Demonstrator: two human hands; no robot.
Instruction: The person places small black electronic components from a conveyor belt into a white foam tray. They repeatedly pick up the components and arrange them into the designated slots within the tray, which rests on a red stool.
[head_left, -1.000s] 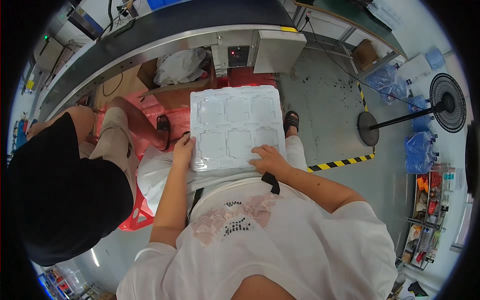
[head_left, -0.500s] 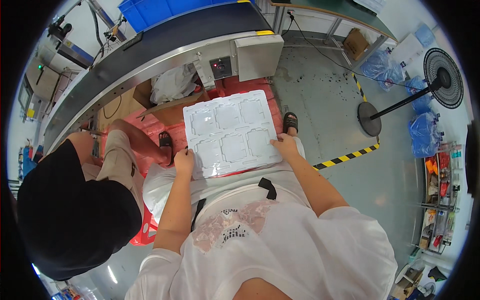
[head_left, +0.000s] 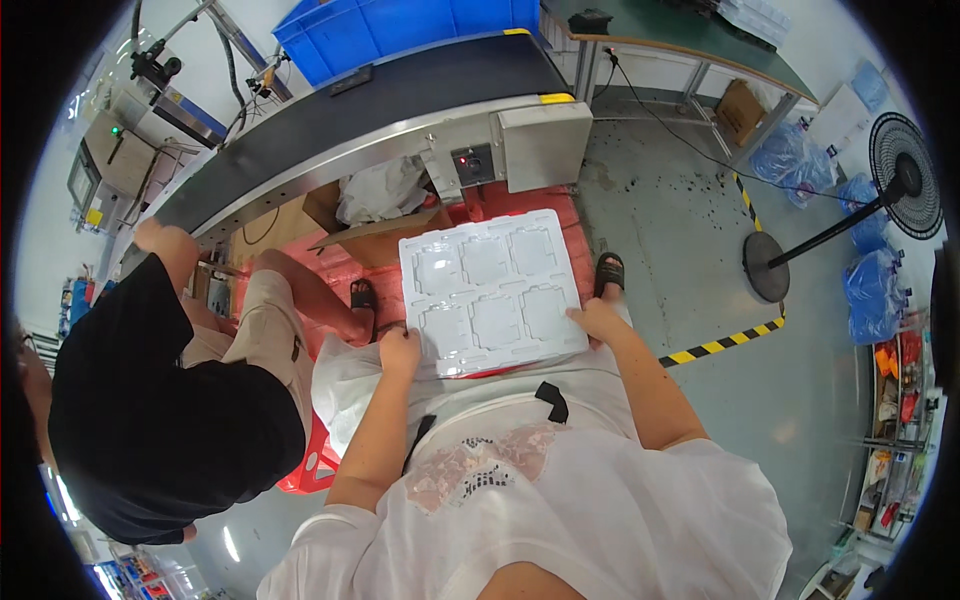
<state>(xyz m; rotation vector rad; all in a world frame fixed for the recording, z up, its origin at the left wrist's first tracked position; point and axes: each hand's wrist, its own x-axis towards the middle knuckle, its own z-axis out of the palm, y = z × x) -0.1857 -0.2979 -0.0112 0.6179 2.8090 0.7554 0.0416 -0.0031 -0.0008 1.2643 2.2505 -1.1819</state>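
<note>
1. A glossy white rectangular plastic tray (head_left: 493, 295) with six moulded recesses is held between the two hands, over the lap in white cloth trousers (head_left: 345, 385).
2. Its left edge is gripped near the near-left corner by the bare left hand (head_left: 400, 352).
3. Its right edge is gripped near the near-right corner by the bare right hand (head_left: 597, 318).
4. Whether the lap is touched cannot be told.

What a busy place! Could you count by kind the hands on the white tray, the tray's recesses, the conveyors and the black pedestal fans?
Hands (left hand, right hand) on the white blister tray: 2
Tray recesses: 6
Belt conveyor: 1
Black pedestal fan: 1
Total: 10
</note>
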